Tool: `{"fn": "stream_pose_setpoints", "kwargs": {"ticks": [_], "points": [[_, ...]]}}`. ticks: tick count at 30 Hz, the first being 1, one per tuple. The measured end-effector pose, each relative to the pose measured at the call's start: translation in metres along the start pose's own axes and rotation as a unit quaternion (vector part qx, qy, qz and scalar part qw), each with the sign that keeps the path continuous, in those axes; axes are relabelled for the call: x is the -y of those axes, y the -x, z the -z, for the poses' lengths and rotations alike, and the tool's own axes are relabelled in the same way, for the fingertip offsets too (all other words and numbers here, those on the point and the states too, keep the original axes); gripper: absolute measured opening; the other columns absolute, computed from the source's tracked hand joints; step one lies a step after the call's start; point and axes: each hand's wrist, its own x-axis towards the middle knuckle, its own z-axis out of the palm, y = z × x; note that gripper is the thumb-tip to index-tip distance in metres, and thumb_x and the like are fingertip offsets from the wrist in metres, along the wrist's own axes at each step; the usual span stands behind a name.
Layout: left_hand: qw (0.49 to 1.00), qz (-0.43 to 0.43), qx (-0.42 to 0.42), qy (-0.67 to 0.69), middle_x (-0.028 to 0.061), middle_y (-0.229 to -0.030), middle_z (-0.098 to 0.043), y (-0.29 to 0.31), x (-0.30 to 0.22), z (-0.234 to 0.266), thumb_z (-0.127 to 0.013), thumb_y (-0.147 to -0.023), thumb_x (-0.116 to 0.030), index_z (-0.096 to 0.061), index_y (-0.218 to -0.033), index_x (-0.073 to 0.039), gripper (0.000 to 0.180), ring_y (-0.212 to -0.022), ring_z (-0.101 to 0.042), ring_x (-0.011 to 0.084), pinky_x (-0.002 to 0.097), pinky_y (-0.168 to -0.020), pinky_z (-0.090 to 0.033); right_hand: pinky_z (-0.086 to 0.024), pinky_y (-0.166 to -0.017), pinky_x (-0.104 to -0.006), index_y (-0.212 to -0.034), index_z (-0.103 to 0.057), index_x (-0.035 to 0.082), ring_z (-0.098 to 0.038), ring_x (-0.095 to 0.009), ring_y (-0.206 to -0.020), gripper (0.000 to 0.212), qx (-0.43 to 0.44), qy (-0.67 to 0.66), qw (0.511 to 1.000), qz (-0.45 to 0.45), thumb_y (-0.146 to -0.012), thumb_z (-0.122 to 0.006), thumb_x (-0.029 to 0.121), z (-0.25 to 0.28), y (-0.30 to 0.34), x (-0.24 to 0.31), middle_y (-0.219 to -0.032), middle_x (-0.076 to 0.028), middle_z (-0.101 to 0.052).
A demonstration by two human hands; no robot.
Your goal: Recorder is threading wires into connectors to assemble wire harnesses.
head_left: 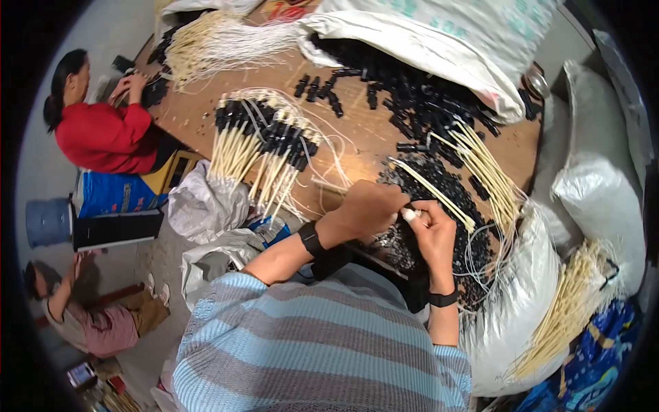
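Observation:
My left hand (367,209) is closed in a fist, knuckles up, above the near edge of the table. A cream rod (328,184) shows just past its far left side; whether the fist grips it is hidden. Close against it, my right hand (436,230) pinches thumb and finger together. Something white covers the thumb tip, and what lies in the pinch is too small to name. Beneath both hands spreads a heap of small black pieces (439,182). A few cream rods (436,196) lie across this heap, beyond my right hand.
Black-topped cream rods (264,141) lie bundled at left; more rods (487,172) rest at right. Black connectors (412,103) spill from a white sack (439,41). Full sacks (511,302) flank my right side. A person in red (106,134) works at left; another person (93,319) is below.

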Motion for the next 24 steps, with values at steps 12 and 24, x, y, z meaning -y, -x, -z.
{"fn": "stream_pose_setpoints", "kwargs": {"ticks": [12,24], "points": [[0.962,0.03,-0.243,-0.124,0.0053,-0.078,-0.062,0.025,0.068,0.078,-0.064,-0.063,-0.009,-0.063,-0.079,-0.009,0.016,-0.077,-0.06,0.0263,0.0398,-0.067,-0.044,-0.047,-0.059,-0.0188,-0.119,-0.063,0.002,-0.06,-0.008,-0.077,0.034,-0.112,-0.031,0.985,0.13,-0.085,-0.068,0.001,-0.02,-0.018,0.02,-0.096,-0.005,-0.069],[0.991,0.076,-0.102,0.04,0.0156,-0.108,-0.065,-0.016,0.085,0.05,-0.062,-0.071,-0.005,-0.066,-0.105,-0.002,0.034,-0.103,-0.058,0.0342,0.0406,-0.093,-0.046,-0.048,-0.066,-0.0392,-0.092,-0.068,0.004,-0.062,-0.032,-0.077,0.017,-0.102,0.301,0.936,0.152,-0.076,-0.071,0.005,0.02,-0.02,-0.002,-0.082,-0.012,-0.062]]}}
